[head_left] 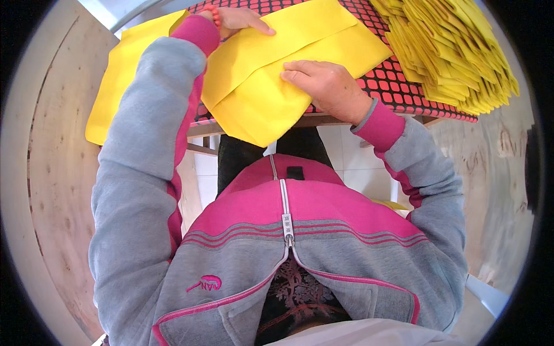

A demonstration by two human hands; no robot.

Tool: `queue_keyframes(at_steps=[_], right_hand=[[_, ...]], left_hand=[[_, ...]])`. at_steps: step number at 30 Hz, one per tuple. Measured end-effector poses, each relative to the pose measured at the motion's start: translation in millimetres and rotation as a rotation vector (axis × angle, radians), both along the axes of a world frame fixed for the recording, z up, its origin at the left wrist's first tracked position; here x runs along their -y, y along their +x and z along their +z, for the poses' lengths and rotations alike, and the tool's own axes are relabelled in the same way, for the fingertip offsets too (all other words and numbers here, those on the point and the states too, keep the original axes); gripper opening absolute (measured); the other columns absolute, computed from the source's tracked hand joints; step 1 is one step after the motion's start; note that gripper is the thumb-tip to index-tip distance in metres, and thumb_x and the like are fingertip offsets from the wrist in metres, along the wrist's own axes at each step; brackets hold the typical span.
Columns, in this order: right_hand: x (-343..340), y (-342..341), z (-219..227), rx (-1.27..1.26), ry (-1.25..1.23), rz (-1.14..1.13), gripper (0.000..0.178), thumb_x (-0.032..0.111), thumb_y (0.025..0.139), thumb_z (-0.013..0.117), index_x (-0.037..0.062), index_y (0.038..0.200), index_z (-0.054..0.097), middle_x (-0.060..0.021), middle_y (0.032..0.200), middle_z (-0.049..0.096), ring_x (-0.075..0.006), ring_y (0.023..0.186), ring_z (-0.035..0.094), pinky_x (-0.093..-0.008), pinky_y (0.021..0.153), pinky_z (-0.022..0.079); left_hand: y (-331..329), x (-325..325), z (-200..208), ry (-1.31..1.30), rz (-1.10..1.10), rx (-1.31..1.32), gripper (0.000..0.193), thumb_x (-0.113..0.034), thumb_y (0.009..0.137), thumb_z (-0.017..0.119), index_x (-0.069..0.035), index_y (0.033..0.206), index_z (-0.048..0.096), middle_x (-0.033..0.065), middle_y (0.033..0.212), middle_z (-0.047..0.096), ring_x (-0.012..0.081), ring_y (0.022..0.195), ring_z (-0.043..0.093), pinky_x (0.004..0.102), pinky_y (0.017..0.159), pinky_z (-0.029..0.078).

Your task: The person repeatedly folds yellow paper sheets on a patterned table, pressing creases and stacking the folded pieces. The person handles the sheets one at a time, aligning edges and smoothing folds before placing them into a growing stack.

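Note:
A folded piece of yellow cloth (259,112) lies at a slant in front of me, its near corner hanging past the table edge. A long crease or flap edge runs across it. My left hand (238,21), with a red bead bracelet on the wrist, grips its far left side, one digit stretched over the top; the other fingers are mostly hidden. My right hand (329,86) is closed at the middle of the piece, thumb and forefinger pinching the cloth near the crease. Under my left forearm lies another flat yellow cloth (124,69), draped over the table's left side.
A tall pile of folded yellow cloth pieces (456,52) stands at the table's far right. The table (398,92) has a red-and-black checked cover. Wooden panels (63,173) rise on the left, and a wooden surface (490,167) stands on the right.

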State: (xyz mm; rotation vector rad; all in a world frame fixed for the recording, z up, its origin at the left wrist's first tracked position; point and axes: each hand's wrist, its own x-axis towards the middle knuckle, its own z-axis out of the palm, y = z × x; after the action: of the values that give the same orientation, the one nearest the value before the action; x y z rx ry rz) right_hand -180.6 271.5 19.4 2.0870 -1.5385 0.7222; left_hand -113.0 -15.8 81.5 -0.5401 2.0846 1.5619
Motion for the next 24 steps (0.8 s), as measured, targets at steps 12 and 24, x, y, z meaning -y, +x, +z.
queue_keyframes(at_steps=[12, 24], right_hand=[[5, 32, -1, -0.001, -0.031, -0.031, 0.015, 0.015, 0.080, 0.062, 0.0078, 0.093, 0.056, -0.0078, 0.087, 0.060, -0.0239, 0.084, 0.069, -0.0348, 0.067, 0.056], [-5, 45, 3, 0.024, -0.098, -0.221, 0.016, 0.013, 0.081, 0.062, 0.0070, 0.096, 0.059, -0.0090, 0.092, 0.064, -0.0252, 0.080, 0.069, -0.0371, 0.068, 0.056]], left_hand=[[132, 4, -14, 0.120, 0.317, -0.027, 0.045, -0.021, 0.091, 0.073, 0.003, 0.128, 0.064, 0.0090, 0.118, 0.072, 0.0150, 0.102, 0.070, 0.0289, 0.092, 0.055], [54, 59, -17, -0.101, -0.224, -0.057, 0.043, -0.019, 0.091, 0.076, 0.000, 0.128, 0.065, 0.0012, 0.111, 0.073, 0.0078, 0.093, 0.068, 0.0262, 0.086, 0.055]])
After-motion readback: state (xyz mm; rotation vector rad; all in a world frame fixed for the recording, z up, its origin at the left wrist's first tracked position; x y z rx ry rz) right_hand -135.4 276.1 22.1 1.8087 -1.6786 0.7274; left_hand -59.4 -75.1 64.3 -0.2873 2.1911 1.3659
